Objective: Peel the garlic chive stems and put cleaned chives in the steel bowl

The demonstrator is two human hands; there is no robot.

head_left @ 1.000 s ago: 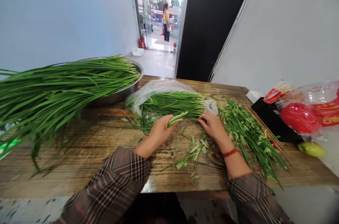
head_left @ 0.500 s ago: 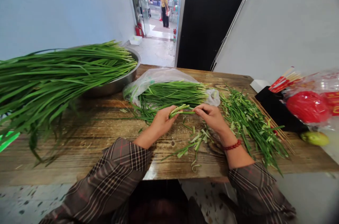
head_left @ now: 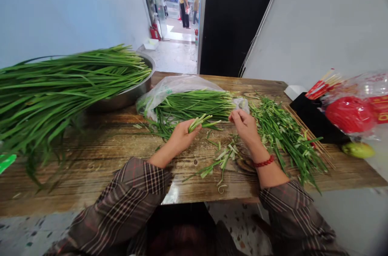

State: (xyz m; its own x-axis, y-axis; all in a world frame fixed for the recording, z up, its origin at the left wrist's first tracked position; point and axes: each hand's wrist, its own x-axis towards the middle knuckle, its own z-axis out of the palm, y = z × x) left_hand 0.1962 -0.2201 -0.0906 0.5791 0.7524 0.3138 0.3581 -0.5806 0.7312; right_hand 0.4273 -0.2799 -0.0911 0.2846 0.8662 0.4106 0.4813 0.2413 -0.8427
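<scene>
My left hand [head_left: 181,138] is closed around a small bunch of garlic chives [head_left: 200,121], pale stem ends pointing right. To the right of those stems, and apart from them, my right hand [head_left: 246,127] has thumb and fingers pinched together; whatever may be between them is too small to make out. Behind both hands, a bundle of garlic chives [head_left: 194,103] lies in an opened clear plastic bag [head_left: 178,83]. Below my hands are loose trimmed scraps [head_left: 224,159] on the wooden table [head_left: 121,175]. A bigger heap of limp leaves [head_left: 283,135] is spread right of my right hand.
A metal basin [head_left: 133,93] at the left carries a large pile of long chives [head_left: 75,74] overhanging it. On the right are a black box [head_left: 318,122], thin sticks [head_left: 306,129], a red plastic-wrapped package [head_left: 350,114] and a yellow-green fruit [head_left: 359,150]. People stand outside the doorway.
My right hand has drawn away from the chive stems, moving right and slightly up. The left hand keeps its grip, and the stem ends now fan out. The view has shifted slightly.
</scene>
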